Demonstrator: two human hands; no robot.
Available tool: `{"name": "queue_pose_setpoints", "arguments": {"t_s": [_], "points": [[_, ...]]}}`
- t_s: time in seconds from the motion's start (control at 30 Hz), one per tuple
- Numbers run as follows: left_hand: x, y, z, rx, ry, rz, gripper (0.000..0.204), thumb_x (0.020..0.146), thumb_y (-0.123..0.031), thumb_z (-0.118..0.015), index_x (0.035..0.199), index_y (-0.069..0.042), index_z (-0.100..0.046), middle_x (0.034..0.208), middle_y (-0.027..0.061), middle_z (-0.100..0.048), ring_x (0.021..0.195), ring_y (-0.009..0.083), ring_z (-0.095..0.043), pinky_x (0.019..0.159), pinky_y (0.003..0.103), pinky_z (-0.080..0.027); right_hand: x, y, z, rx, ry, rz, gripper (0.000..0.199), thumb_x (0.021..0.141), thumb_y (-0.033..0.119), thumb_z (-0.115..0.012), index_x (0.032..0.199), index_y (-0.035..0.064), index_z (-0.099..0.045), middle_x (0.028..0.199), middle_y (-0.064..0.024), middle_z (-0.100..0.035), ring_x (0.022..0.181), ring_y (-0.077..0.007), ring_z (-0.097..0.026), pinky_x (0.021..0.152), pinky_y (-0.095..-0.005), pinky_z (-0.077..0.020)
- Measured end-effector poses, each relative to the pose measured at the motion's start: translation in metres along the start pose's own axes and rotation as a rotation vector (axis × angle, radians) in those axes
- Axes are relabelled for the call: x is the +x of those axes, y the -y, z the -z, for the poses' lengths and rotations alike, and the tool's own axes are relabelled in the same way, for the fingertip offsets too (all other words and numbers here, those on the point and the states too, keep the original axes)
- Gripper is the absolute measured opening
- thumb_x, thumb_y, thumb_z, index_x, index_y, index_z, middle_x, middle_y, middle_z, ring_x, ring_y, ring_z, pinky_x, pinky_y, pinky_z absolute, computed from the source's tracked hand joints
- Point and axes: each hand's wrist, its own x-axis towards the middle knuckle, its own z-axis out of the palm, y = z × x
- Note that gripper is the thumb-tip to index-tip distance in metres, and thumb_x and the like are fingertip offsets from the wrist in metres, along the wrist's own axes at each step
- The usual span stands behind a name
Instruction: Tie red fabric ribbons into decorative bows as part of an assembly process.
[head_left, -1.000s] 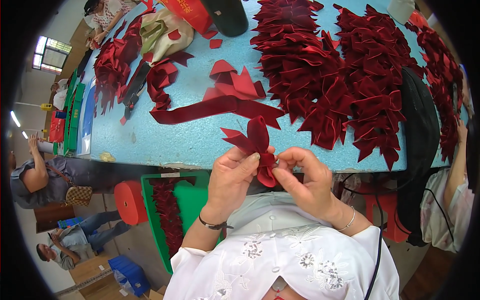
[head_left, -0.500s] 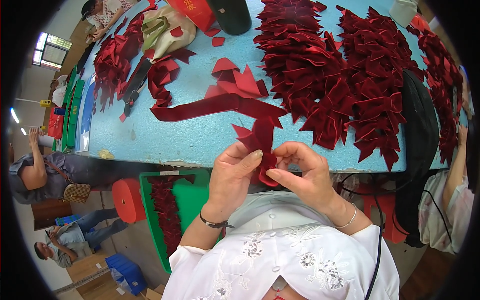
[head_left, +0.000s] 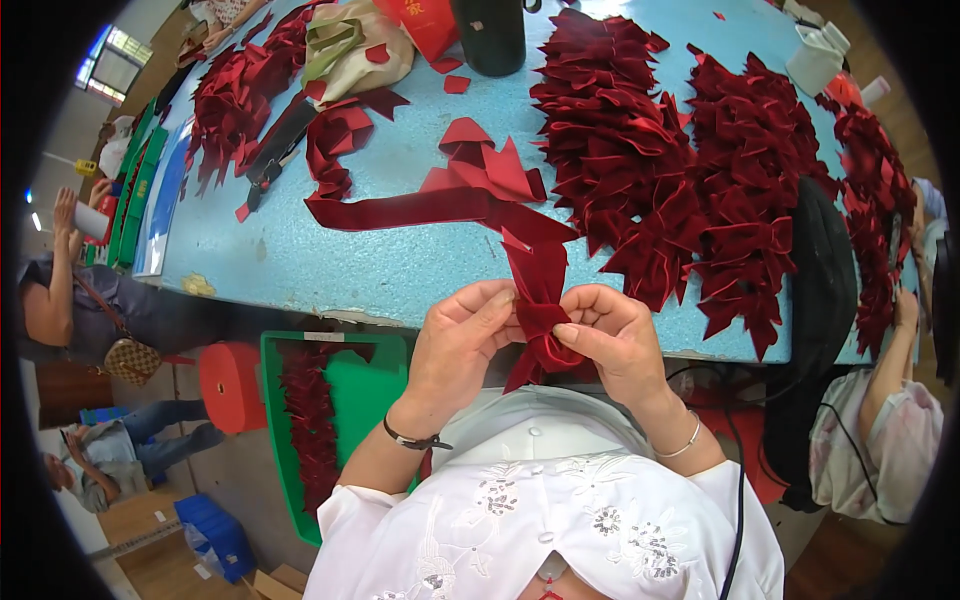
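Between my hands, over the table's front edge, is a dark red velvet ribbon bow (head_left: pixel 541 318) with a loop at its middle and tails pointing up and down. My left hand (head_left: pixel 465 335) pinches its left side between thumb and fingers. The thumb and fingertips of my right hand (head_left: pixel 615 340) close on its right side near the central knot. A long strip of the same ribbon (head_left: pixel 400 211) lies on the blue table (head_left: pixel 390 270) just beyond my hands. Behind that strip sit folded red ribbon pieces (head_left: pixel 490 165).
Rows of finished velvet bows (head_left: pixel 620 130) cover the table's right side. Scissors (head_left: pixel 265 170), a cloth bag (head_left: pixel 355 50) and a dark bottle (head_left: pixel 490 35) lie farther off. A green crate (head_left: pixel 285 440) holding bows stands below the edge at left. Other people work around.
The ribbon has turned and opened into a knotted bow shape, with a tail now showing below. Both hands keep hold of it, and the view has shifted slightly.
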Motion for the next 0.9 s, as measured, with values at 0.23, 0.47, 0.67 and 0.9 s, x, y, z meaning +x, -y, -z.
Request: {"name": "queue_pose_setpoints", "arguments": {"t_s": [0.23, 0.47, 0.67, 0.9], "points": [[-0.003, -0.004, 0.014, 0.105, 0.046, -0.063, 0.022, 0.089, -0.005, -0.055, 0.110, 0.003, -0.057, 0.099, 0.0086, -0.063, 0.089, 0.0135, -0.060, 0.080, 0.028, -0.049, 0.002, 0.003, -0.009, -0.127, 0.016, 0.097, 0.016, 0.081, -0.001, -0.061, 0.096, -0.0039, -0.059, 0.083, -0.0024, -0.059, 0.072, -0.0056, -0.053, 0.064, -0.0177, -0.0424], [0.005, -0.023, 0.011, -0.064, 0.159, -0.062, 0.026, 0.088, -0.003, -0.056, 0.113, 0.002, -0.055, 0.104, 0.0064, -0.062, 0.091, 0.0134, -0.059, 0.082, 0.027, -0.048, 0.009, 0.021, -0.019, -0.085, 0.039, 0.193, 0.020, 0.082, -0.003, -0.061, 0.101, -0.0062, -0.057, 0.091, -0.0060, -0.062, 0.079, -0.0096, -0.058, 0.072, -0.0214, -0.0463], [0.020, -0.019, 0.005, -0.139, 0.230, -0.105, 0.026, 0.089, -0.004, -0.054, 0.114, 0.002, -0.054, 0.109, 0.0063, -0.060, 0.094, 0.0126, -0.058, 0.086, 0.026, -0.046, 0.019, 0.024, -0.023, -0.440, 0.031, 0.438, 0.027, 0.080, -0.007, -0.060, 0.107, -0.0083, -0.055, 0.098, -0.0083, -0.061, 0.088, -0.0111, -0.058, 0.078, -0.0238, -0.0470], [0.034, -0.012, 0.007, 0.140, 0.123, -0.132, 0.029, 0.090, -0.006, -0.054, 0.118, 0.002, -0.051, 0.111, 0.0081, -0.059, 0.099, 0.0135, -0.056, 0.087, 0.027, -0.045, 0.028, 0.028, -0.017, -0.610, -0.071, 0.471, 0.028, 0.077, -0.006, -0.064, 0.104, -0.0066, -0.057, 0.094, -0.0066, -0.061, 0.083, -0.0102, -0.058, 0.076, -0.0231, -0.0473]]}}
